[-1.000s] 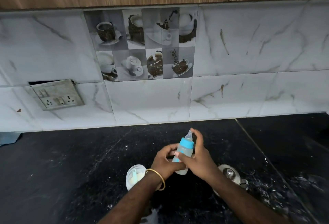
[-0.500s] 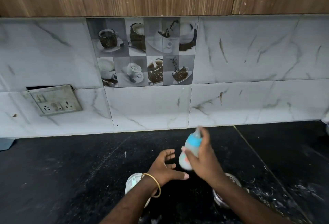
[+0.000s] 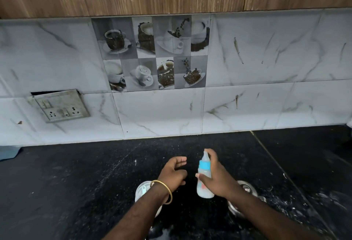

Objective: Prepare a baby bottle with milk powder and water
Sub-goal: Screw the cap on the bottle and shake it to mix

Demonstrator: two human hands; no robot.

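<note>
A small baby bottle (image 3: 204,180) with a blue collar and clear teat holds whitish liquid. My right hand (image 3: 217,178) grips it upright above the black counter (image 3: 76,182), a fingertip over the teat. My left hand (image 3: 174,173), a gold bangle on its wrist, hovers just left of the bottle with fingers loosely curled and nothing in them. Under my left forearm sits a white container of milk powder (image 3: 141,192) with a pale blue scoop in it, partly hidden.
A steel vessel with a lid (image 3: 245,188) stands on the counter behind my right wrist. A marble-tiled wall (image 3: 266,68) with a socket plate (image 3: 59,106) rises behind. White specks are scattered over the counter at right.
My left hand let go of the bottle and moved off to the left. My right hand has kept the bottle, lifting it, blurred, then bringing it back upright.
</note>
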